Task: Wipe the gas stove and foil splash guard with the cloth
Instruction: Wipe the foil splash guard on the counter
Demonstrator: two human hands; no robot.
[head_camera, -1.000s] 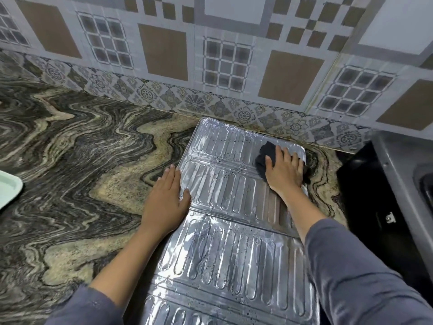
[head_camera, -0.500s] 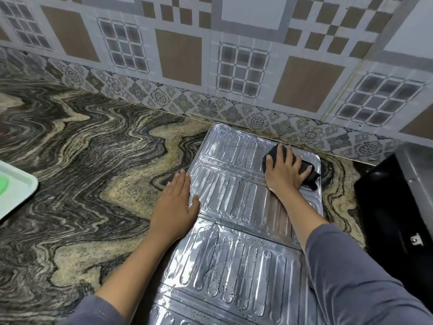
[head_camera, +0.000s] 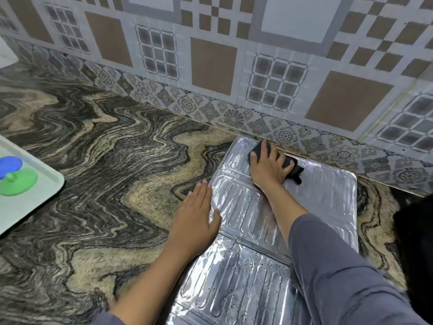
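The silver foil splash guard (head_camera: 328, 202) lies flat on the marbled counter, its far edge close to the tiled wall. My right hand (head_camera: 267, 166) presses a dark cloth (head_camera: 294, 168) onto the guard's far left corner, palm down, and covers most of the cloth. My left hand (head_camera: 195, 219) rests flat with fingers together on the guard's left edge, half on the counter. The black gas stove (head_camera: 417, 242) shows only as a dark edge at the far right.
A pale tray (head_camera: 30, 207) with a blue and a green lid-like piece (head_camera: 14, 177) sits at the left edge of the counter (head_camera: 105, 172). Patterned wall tiles (head_camera: 210, 66) rise right behind the guard.
My right hand has slid the cloth left along the guard's far edge to its far left corner. The view has swung left, showing more of the tray. My left hand stays put.
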